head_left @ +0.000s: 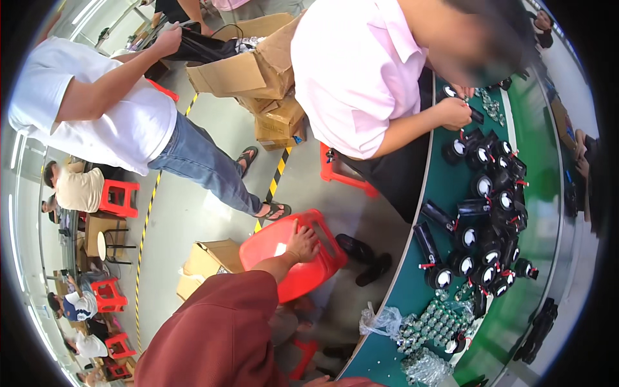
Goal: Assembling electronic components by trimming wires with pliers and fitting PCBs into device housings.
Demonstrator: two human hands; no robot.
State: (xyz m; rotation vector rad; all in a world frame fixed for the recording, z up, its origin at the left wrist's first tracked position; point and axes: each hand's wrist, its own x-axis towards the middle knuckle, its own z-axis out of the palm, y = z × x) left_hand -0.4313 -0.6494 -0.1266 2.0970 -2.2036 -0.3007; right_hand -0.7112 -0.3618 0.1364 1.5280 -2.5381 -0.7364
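My left hand [303, 243], below a maroon sleeve, is on a red plastic stool [264, 248], its fingers bent against the seat. The stool is tilted, with its seat turned up toward me. At the lower edge, only a sliver of my right hand [317, 382] shows; its fingers are mostly cut off. To the right, a green-topped workbench [380, 355] carries a heap of black cylindrical devices with round white faces [469, 237]. Nearer me on it lie a batch of small clear-and-green parts [432, 326] and crumpled clear plastic bags [382, 320].
A co-worker in a pink shirt [361, 77] works at the bench with both hands on a small part. Another person in white [103, 97] stands at the left beside open cardboard boxes [238, 74]. Black shoes [364, 258] and a carton [209, 261] lie near the stool.
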